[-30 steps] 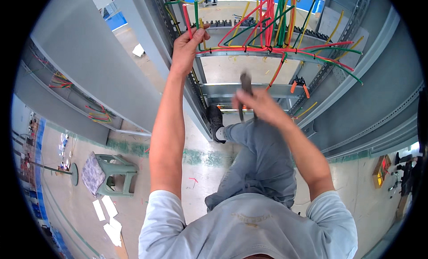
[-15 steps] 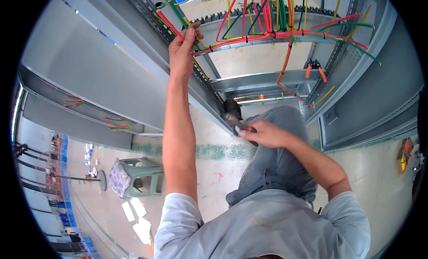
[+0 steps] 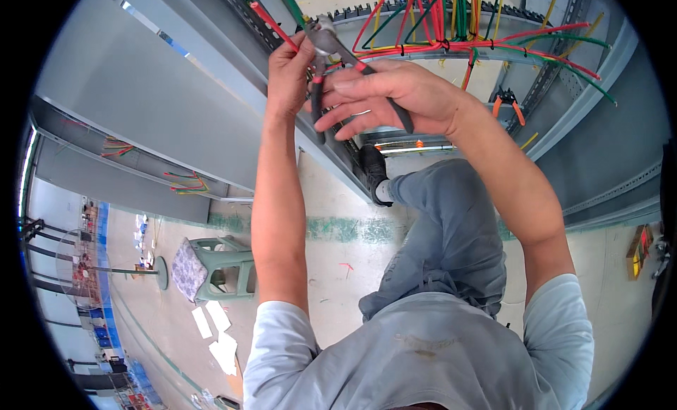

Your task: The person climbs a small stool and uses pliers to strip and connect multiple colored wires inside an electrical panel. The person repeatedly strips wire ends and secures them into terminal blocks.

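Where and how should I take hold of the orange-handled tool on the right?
Best by both orange handles, coming from the near side: they splay that way, while the dark head points away. The right hand holds the dark-handled pliers, so it would likely need freeing first.

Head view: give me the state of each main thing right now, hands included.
Left hand: closed on the red wire
Red wire: gripped, upper end free
Right hand: holding the pliers, fingers extended
Pliers: handles spread; jaw contact unclear
Wire bundle: bound with black ties
Orange-handled tool: handles spread apart
Green stool: upright, patterned cover on its seat
White sheets: lying on the floor
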Demonstrator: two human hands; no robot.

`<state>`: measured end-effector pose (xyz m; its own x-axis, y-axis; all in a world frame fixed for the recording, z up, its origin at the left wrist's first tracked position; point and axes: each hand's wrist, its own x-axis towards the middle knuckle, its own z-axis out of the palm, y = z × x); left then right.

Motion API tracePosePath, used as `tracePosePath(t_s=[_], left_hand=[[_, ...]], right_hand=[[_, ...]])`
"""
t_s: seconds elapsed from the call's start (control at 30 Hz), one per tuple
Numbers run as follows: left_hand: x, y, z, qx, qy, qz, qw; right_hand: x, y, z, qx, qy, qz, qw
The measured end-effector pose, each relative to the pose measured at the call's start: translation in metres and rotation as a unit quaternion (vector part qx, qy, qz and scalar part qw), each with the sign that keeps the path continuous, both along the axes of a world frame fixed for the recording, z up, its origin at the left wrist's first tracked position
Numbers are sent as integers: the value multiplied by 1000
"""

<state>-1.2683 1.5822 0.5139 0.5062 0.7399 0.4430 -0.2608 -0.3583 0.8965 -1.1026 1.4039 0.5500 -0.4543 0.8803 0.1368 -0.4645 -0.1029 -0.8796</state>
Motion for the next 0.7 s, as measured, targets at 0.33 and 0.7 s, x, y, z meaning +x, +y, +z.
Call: tracePosePath(t_s=[0.33,0.7], left_hand=[[1,-10,6,78,23,32,996],[-5,-28,-2,75,12,1,997]], right_hand=[[17,-14,10,361,-508,-451,639],[-19,-13,11,346,-612,-518,487]])
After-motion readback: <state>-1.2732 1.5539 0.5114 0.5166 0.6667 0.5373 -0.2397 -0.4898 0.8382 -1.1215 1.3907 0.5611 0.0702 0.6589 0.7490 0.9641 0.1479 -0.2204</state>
